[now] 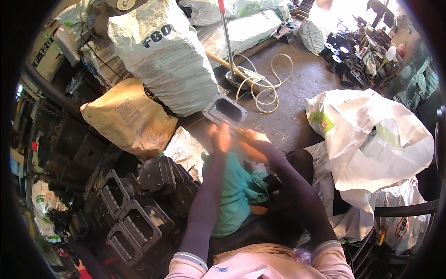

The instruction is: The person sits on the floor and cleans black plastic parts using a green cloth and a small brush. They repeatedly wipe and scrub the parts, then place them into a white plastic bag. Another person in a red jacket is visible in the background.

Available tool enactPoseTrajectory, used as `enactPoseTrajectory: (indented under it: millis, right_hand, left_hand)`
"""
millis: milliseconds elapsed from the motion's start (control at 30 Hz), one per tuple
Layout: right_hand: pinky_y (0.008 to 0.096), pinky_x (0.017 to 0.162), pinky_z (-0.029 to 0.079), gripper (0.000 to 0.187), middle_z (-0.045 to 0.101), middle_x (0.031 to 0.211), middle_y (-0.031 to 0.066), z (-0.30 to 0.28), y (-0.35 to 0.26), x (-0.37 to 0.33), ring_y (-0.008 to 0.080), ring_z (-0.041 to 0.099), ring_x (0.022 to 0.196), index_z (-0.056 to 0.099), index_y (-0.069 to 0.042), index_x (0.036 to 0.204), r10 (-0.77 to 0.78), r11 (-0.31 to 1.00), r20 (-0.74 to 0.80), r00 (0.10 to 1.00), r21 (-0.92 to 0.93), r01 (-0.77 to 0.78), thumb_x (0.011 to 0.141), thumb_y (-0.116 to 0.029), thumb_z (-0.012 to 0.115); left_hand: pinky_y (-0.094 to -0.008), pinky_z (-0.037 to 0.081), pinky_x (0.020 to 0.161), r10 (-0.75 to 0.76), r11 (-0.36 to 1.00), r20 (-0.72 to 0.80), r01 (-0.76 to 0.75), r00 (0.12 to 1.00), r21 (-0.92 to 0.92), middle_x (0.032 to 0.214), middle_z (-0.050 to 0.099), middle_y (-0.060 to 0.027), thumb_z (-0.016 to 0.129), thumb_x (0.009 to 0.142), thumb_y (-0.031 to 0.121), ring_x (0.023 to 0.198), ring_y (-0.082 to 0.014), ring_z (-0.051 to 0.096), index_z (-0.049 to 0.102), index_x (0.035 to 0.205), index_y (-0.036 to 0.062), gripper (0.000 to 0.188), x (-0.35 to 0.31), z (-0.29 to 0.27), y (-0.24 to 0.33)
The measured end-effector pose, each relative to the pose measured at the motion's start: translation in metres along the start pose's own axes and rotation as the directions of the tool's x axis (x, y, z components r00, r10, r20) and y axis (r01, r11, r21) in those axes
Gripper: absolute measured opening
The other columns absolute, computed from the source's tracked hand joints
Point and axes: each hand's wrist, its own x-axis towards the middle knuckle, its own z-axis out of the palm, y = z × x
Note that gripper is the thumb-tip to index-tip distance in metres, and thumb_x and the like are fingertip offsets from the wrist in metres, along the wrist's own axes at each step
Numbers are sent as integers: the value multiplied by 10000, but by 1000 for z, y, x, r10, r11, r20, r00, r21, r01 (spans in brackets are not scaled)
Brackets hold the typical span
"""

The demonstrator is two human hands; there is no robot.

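Note:
Out in front of my lap is a grey rectangular plastic housing (241,113) with a framed opening. My left hand (220,138) is closed at its near edge and appears to grip it. Just to the right, my right hand (255,142) is closed and smeared by motion. Something thin and yellowish shows at its fingers, too blurred to name. A teal cloth (232,200) lies over my lap below both hands. Several similar dark housings (121,216) are stacked on the left beside my leg.
A tan paper sack (127,116) and a big white woven sack (162,60) stand at the left. A pale looped hose (274,86) lies on the floor by a metal pole (226,35). An open white sack (367,139) is at the right, and black parts (341,58) are piled far right.

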Motion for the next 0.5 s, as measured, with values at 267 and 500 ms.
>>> enactPoseTrajectory:
  millis: [267, 500]
  right_hand:
    - [456, 866, 513, 436, 678, 1089, 193, 5, 15, 31, 381, 642, 1025, 565, -115, 1299, 159, 981, -207, 965, -77, -178, 895, -278, 594]
    - [477, 898, 491, 422, 671, 1089, 207, 8, 48, -2, 391, 635, 1048, 552, -114, 1263, 247, 939, -103, 964, -219, -264, 897, -321, 589]
  left_hand:
    - [-338, 477, 824, 43, 999, -21, -42, 999, 18, 1012, 667, -176, 676, 910, 183, 920, -230, 617, 628, 1077, -86, 321, 0, 0, -1]
    - [-428, 486, 811, 143, 980, -150, -119, 978, 160, 942, 689, -256, 662, 903, 292, 896, -368, 664, 646, 971, -83, 382, -1, -2, 2]
